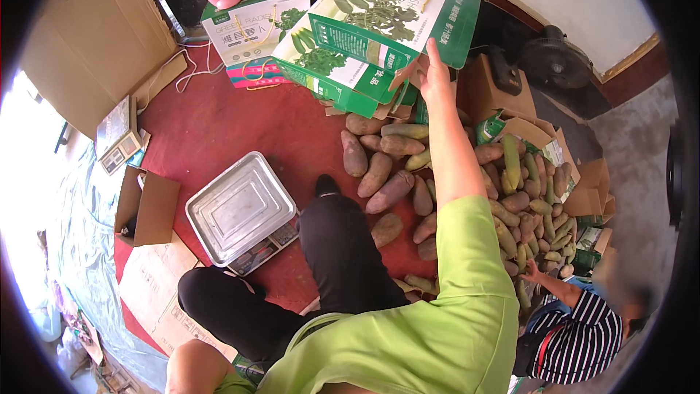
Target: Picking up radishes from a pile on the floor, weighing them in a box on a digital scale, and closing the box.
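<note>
One right hand (434,73) has its grip clamped on a tilted green-and-white carton (379,18); left grip unseen.

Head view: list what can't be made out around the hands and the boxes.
- Left hand: not seen; the forearm is cut off at the lower edge.
- Right hand: its palm faces the green box, so the grip is hidden.
- Box contents: flaps cover them.
- Scale display: too small to read.
- Radishes: partly hidden behind the arm.
</note>
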Available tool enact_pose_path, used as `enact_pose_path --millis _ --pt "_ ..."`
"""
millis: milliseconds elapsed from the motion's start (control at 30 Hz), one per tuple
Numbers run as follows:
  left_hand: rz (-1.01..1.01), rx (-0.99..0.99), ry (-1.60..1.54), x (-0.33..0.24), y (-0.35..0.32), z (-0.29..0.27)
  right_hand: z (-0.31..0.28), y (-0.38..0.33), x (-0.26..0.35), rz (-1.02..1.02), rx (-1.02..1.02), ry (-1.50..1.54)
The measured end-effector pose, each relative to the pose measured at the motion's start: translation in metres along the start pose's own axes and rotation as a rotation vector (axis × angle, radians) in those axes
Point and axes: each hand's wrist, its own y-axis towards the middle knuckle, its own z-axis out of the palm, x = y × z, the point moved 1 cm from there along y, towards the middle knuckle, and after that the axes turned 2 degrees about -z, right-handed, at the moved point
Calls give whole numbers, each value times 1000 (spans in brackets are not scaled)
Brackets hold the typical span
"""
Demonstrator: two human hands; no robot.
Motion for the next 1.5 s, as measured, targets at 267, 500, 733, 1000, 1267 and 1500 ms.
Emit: enact_pose_path --millis 267,500,733,1000,1267,1500 --pt "-70 11 109 6 -18 -31 40 20 7 -37 9 400" --pt "-126 14 209 50 -3 -2 75 -27 68 -228 -90 325" --pt "-307 -102 288 88 -30 -22 93 -86 94 -398 137 173" --pt "-474 -256 574 115 -50 -46 139 -186 100 -425 589 -154" --pt "-674 -598 548 142 -96 -100 200 -239 8 -271 1114 -521" --pt "-678 -675 673 133 -116 -129 233 -299 -79 -636 1491 -637"
